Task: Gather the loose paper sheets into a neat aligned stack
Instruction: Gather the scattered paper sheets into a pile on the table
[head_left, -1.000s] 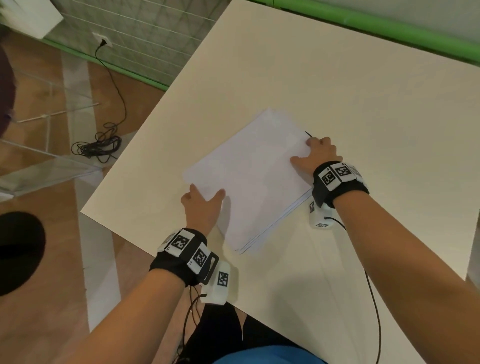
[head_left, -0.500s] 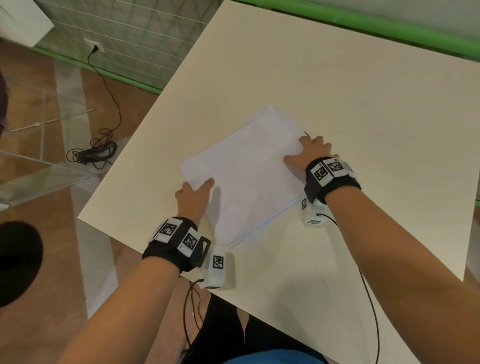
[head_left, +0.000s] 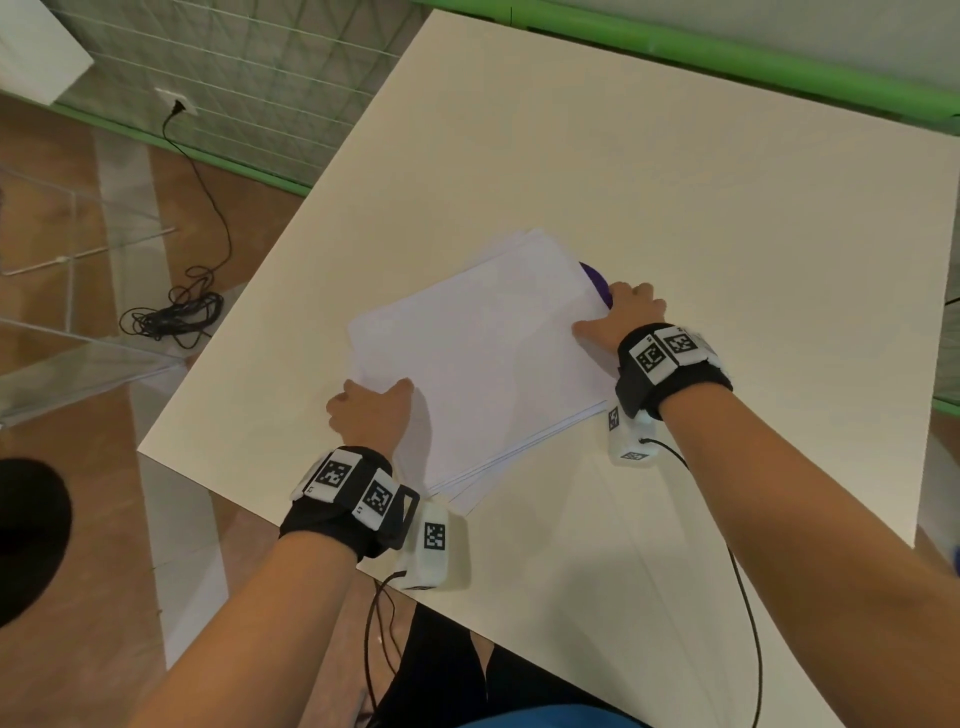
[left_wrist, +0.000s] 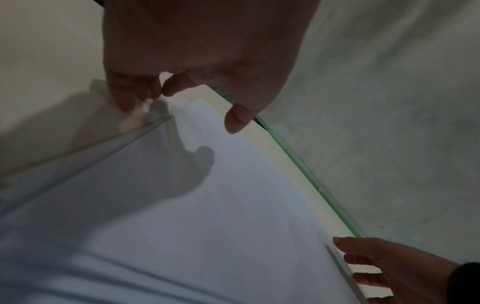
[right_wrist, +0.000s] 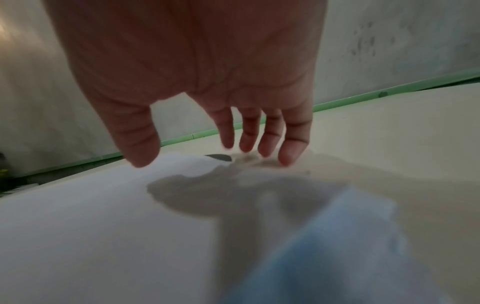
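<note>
i had the paper sheets (head_left: 483, 364) gathered near the table's (head_left: 675, 171) left edge, squeezed between both hands, so the squaring-up step was in hand. my left hand (head_left: 366, 410) sat at the near-left side with fingers curled against the edge, thumb lying on top; my right hand (head_left: 623, 317) pressed the far-right side with fingers straight, clasping nothing. the near edge showed offset sheets, so i judged the next move called for tapping that edge flush. a purple object (head_left: 595, 280) poked out beside the right hand. open table lay beyond and to the right.
</note>
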